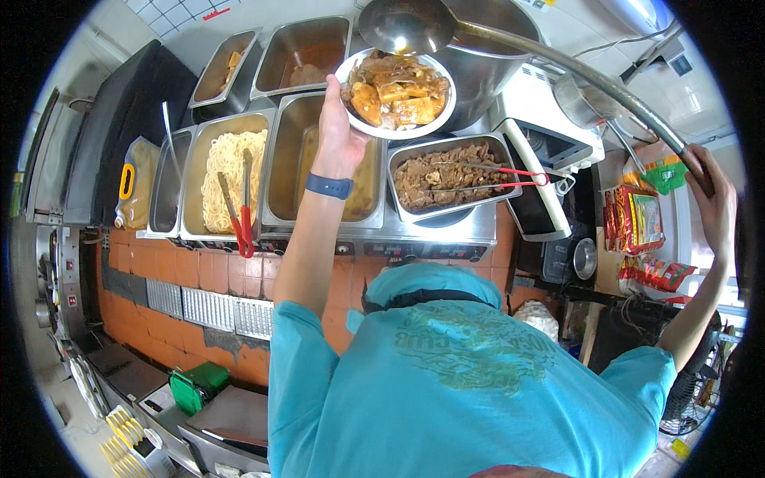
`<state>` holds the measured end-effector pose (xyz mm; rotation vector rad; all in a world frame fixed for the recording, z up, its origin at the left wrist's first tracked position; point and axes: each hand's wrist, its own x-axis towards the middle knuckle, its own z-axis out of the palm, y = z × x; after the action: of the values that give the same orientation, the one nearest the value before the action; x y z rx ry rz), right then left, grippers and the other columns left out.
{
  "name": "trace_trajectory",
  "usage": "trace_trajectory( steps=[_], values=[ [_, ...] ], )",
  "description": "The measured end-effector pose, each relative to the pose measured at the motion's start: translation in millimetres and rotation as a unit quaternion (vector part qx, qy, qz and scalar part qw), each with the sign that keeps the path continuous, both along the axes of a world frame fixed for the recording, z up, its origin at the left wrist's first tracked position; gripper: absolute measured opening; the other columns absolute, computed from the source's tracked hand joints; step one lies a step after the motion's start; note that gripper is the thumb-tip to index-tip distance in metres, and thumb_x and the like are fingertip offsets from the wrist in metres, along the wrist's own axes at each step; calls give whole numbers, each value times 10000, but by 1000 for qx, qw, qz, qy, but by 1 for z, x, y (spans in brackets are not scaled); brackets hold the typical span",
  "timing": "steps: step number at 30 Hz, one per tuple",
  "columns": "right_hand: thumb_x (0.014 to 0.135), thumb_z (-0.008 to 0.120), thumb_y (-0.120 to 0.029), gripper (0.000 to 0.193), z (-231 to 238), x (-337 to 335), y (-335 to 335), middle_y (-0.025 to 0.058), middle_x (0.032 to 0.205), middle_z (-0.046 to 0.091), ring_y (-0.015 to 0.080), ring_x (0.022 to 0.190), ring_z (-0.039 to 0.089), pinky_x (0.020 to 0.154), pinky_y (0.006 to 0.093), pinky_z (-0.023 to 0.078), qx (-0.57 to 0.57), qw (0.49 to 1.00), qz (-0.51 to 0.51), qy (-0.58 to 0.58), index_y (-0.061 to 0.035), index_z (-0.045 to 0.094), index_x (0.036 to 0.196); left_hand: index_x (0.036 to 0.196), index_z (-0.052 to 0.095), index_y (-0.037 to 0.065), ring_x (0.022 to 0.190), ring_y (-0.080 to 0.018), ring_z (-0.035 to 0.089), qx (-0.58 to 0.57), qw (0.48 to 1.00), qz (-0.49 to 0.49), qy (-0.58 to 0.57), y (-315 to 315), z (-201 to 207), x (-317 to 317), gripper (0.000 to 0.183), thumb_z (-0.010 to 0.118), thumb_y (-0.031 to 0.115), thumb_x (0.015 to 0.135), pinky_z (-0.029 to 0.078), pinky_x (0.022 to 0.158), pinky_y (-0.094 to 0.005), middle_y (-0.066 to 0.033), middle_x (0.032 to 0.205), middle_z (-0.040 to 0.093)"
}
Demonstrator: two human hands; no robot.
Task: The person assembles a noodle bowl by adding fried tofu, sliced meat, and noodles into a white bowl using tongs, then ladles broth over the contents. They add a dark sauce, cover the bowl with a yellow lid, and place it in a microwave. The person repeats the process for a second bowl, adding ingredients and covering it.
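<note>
My left hand, with a dark blue band at the wrist, holds up a white bowl from its left side. Thin-sliced brown meat and thick orange-brown chunks in glossy sauce fill it. My right hand is closed round the end of a long metal ladle handle. The ladle's scoop hangs at the bowl's far rim; whether they touch I cannot tell. Behind the bowl stands a big steel pot, its inside mostly hidden.
Steel pans in the counter hold noodles with red-handled tongs, yellowish liquid and brown sauce. A pan of sliced meat with tongs lies nearer the bowl. To the right are a white appliance and red packets.
</note>
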<state>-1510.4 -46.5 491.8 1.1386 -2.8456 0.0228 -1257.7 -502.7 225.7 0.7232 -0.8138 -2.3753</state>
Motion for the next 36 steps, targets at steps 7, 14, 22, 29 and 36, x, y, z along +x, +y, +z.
trace_trajectory(
  steps=[7,14,22,29,36],
  values=[
    [914,691,-158,464,-12,-24,-37,30,986,639,157,924,584,822,292,468,-77,987,9,-140,-8,573,1337,1439,465,91,1324,-246,512,8,999,6,37,2,-8,-7,606,318,539,1059,410,1111,-424,-94,1452,526],
    [870,642,-141,207,-80,-65,-170,200,868,700,318,822,696,758,437,543,6,993,96,70,-18,685,1030,1480,424,103,1345,-279,493,1,999,4,47,7,-22,-6,616,265,530,1065,422,1117,-454,-100,1484,494],
    [788,639,-41,179,-115,-92,-253,173,852,715,340,854,705,753,433,581,120,966,131,187,-45,725,945,1468,433,97,1359,-240,467,34,998,34,39,26,-25,6,601,338,526,1059,358,1140,-395,-68,1491,488],
    [746,742,-128,114,-118,-132,-278,67,674,676,168,564,630,500,324,503,81,991,84,-69,-22,732,786,1460,440,85,1333,-265,502,19,998,56,19,35,-23,1,616,329,536,1055,413,1108,-423,-88,1464,516],
    [814,676,-181,158,-60,-123,-217,-22,578,545,63,429,434,376,239,328,54,977,18,-205,-38,688,748,1473,420,91,1362,-237,465,7,998,44,36,27,-30,0,612,367,532,1052,364,1135,-384,-74,1495,480]
  ],
)
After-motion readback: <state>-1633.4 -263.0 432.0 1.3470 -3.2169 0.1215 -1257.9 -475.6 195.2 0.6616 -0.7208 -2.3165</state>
